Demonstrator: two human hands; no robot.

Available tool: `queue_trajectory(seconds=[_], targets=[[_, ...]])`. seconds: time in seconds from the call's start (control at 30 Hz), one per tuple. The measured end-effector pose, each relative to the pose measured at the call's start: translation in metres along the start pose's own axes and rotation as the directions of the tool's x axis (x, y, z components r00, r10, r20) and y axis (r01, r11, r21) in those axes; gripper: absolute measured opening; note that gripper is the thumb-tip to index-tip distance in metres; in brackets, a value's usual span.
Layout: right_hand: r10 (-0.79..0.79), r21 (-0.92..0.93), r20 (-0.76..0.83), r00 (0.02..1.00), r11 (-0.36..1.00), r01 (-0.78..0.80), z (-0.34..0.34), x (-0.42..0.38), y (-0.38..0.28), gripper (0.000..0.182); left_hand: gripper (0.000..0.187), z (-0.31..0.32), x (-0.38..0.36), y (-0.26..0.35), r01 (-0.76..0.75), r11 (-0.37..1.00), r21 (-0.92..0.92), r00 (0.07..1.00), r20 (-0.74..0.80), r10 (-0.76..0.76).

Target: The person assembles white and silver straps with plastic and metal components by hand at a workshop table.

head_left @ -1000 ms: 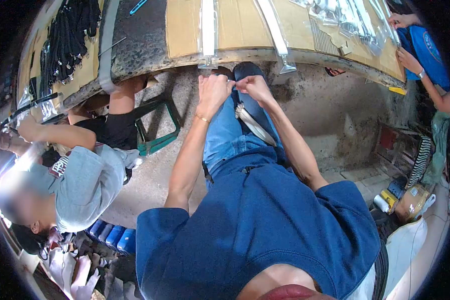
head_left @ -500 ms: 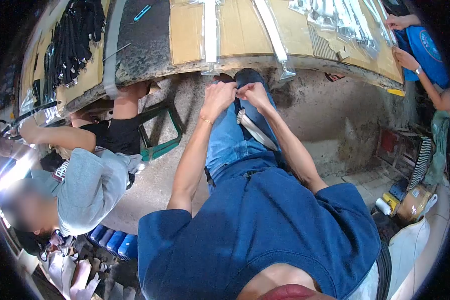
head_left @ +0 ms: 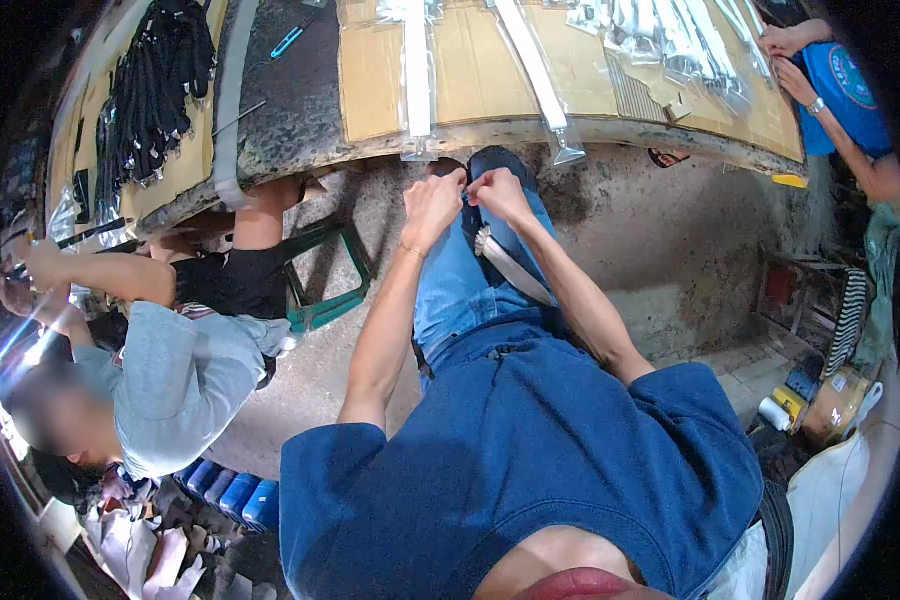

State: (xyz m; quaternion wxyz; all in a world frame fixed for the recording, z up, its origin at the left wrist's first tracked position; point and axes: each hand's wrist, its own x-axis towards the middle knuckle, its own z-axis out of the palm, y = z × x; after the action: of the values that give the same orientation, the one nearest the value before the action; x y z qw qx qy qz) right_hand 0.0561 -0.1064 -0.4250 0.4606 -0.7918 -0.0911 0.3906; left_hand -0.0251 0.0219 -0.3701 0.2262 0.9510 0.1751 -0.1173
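Observation:
Above my jeans, just short of the table edge, my left hand (head_left: 434, 208) and my right hand (head_left: 500, 196) are held close together with their fingertips pinched. What they hold, if anything, is too small to make out. A white strap (head_left: 515, 268) lies across my thigh below my right hand. On the table beyond, two white strips in clear plastic sleeves, a left one (head_left: 418, 80) and a right one (head_left: 535, 65), hang slightly over the edge.
Cardboard (head_left: 370, 85) covers part of the table. Black straps (head_left: 155, 90) lie at the left, more clear packets (head_left: 670, 40) at the right. A co-worker in grey (head_left: 185, 380) sits at the left; another person's hands (head_left: 795, 80) are at the far right. A green stool (head_left: 330, 310) stands nearby.
My hands stay close together and have shifted slightly. The co-worker at the left has raised an arm, and the hands at the far right have moved up a little.

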Motion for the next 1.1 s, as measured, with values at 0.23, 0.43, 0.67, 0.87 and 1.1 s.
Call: queue_trajectory(seconds=[0.23, 0.43, 0.67, 0.87, 1.1], targets=[[-0.039, 0.029, 0.0, 0.999, 0.999, 0.039, 0.005, 0.006, 0.007, 0.019, 0.023, -0.005, 0.002, -0.003, 0.076, 0.996, -0.056, 0.995, 0.071, -0.072], [-0.047, -0.082, -0.055, 0.997, 0.996, 0.043, -0.012, -0.003, 0.004, 0.015, 0.024, -0.006, -0.001, -0.041, 0.165, 0.967, -0.192, 0.986, 0.057, -0.157], [-0.241, 0.267, 0.113, 0.964, 0.942, 0.204, -0.033, -0.058, -0.054, 0.032, 0.021, -0.053, -0.05, -0.033, 0.129, 0.733, -0.668, 0.99, 0.04, -0.138], [-0.343, 0.264, 0.048, 0.938, 0.91, 0.319, -0.002, -0.088, -0.105, 0.058, 0.012, -0.065, -0.076, 0.001, 0.078, 0.518, -0.852, 0.969, -0.058, -0.241], [-0.482, 0.163, -0.007, 0.876, 0.864, 0.477, 0.002, -0.105, -0.134, 0.051, 0.011, -0.075, -0.091, 0.015, 0.008, 0.55, -0.835, 0.933, -0.192, -0.305]])
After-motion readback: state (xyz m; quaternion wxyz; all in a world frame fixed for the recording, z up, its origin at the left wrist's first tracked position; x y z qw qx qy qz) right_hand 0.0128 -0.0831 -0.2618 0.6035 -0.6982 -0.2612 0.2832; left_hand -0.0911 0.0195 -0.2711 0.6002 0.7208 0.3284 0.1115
